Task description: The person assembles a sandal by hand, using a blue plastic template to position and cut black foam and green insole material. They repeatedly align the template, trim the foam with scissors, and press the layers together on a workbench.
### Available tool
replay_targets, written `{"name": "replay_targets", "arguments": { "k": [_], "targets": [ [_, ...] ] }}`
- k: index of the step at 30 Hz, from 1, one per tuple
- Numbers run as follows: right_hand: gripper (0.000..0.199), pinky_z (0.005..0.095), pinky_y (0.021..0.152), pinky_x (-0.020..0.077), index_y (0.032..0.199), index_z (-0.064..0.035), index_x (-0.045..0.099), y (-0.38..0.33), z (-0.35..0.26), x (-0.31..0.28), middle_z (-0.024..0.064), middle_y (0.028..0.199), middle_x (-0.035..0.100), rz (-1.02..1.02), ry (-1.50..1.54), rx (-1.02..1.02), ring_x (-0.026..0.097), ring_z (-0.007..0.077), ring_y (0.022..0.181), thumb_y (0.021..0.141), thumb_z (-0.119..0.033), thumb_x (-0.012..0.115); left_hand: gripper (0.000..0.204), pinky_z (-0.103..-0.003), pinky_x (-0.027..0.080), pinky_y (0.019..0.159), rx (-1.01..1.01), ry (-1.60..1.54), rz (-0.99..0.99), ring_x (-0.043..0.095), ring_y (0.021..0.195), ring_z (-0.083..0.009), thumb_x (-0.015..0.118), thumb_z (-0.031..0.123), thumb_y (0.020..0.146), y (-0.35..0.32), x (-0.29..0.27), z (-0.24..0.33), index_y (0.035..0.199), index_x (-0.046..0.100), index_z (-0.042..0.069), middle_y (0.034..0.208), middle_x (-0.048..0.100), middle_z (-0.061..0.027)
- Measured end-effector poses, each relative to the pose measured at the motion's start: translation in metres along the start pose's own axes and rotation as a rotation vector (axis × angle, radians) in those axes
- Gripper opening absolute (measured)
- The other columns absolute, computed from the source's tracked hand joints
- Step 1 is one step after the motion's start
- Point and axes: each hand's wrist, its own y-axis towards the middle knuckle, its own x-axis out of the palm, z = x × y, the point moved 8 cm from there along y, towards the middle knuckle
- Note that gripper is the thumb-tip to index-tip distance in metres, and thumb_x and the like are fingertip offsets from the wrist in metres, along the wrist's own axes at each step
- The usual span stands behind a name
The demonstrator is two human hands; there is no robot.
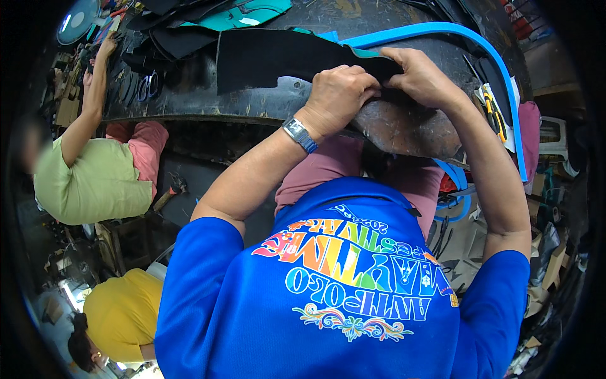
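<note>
A long black sheet piece (265,60), perhaps fabric or leather, lies along the near part of the dark worktable. Its right end is gripped between both my hands, and a bit of teal shows at its upper edge there. My left hand (341,95), with a metal watch on the wrist, is closed with the fingers bent down on the piece. At the right end, my right hand (426,79) pinches the same piece between thumb and fingers. The fingertips of both hands nearly meet, and whatever small detail lies between them is hidden.
A blue strip (442,26) curves over the table's far right side and hangs off it. Yellow-and-black handled pliers or cutters (494,117) lie at the right. Stacked black pieces (183,43) and a teal sheet (252,15) sit behind. Two other people are at left.
</note>
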Motion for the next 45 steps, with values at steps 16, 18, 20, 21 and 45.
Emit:
{"name": "replay_targets", "arguments": {
  "k": [16,18,20,21,45],
  "targets": [
    [0.039,0.0399,0.089,0.0531,0.111,0.0027,0.068,0.016,-0.003,0.008,0.0223,0.099,0.072,-0.272,-0.211,0.172,0.07,0.0344,0.096,0.073,-0.001,0.074,0.016,-0.034,0.056,0.068,0.112,0.066,-0.03,0.067,0.08,-0.021,0.076,0.028,0.086,-0.001,-0.003,0.006,0.097,0.077,0.016,0.089,0.069,-0.0009],
    [0.037,0.0433,0.088,0.0537,0.109,0.0033,0.067,0.015,-0.011,0.009,0.0266,0.1,0.071,-0.201,-0.327,0.116,0.069,0.0411,0.099,0.073,-0.001,0.074,0.018,-0.034,0.056,0.07,0.139,0.099,-0.051,0.066,0.083,-0.0211,0.075,0.027,0.087,-0.002,-0.001,0.009,0.101,0.077,0.015,0.091,0.068,-0.0019],
    [0.033,0.0461,0.085,0.054,0.108,0.0024,0.068,0.011,-0.013,0.008,0.0277,0.101,0.07,-0.14,-0.348,0.092,0.068,0.044,0.101,0.076,0.001,0.071,0.019,-0.034,0.057,0.071,0.161,0.104,-0.054,0.065,0.086,-0.021,0.075,0.025,0.087,-0.005,-0.001,0.012,0.103,0.077,0.015,0.095,0.067,-0.0026],
    [0.032,0.046,0.085,0.0541,0.108,0.0021,0.068,0.009,-0.013,0.007,0.0273,0.1,0.07,-0.108,-0.317,0.088,0.068,0.0437,0.1,0.076,0.002,0.071,0.02,-0.034,0.057,0.072,0.17,0.108,-0.057,0.064,0.087,-0.021,0.075,0.025,0.087,-0.005,0.0,0.013,0.104,0.077,0.014,0.097,0.067,-0.0029],
    [0.043,0.0434,0.082,0.0574,0.11,0.0029,0.072,0.0,0.014,-0.01,0.0253,0.094,0.073,-0.049,-0.475,0.339,0.073,0.0359,0.088,0.072,-0.016,0.081,0.028,-0.042,0.053,0.099,0.197,-0.1,-0.034,0.065,0.112,-0.0323,0.071,0.013,0.09,-0.016,0.012,0.023,0.117,0.071,0.006,0.118,0.069,-0.0134]
  ]
}}
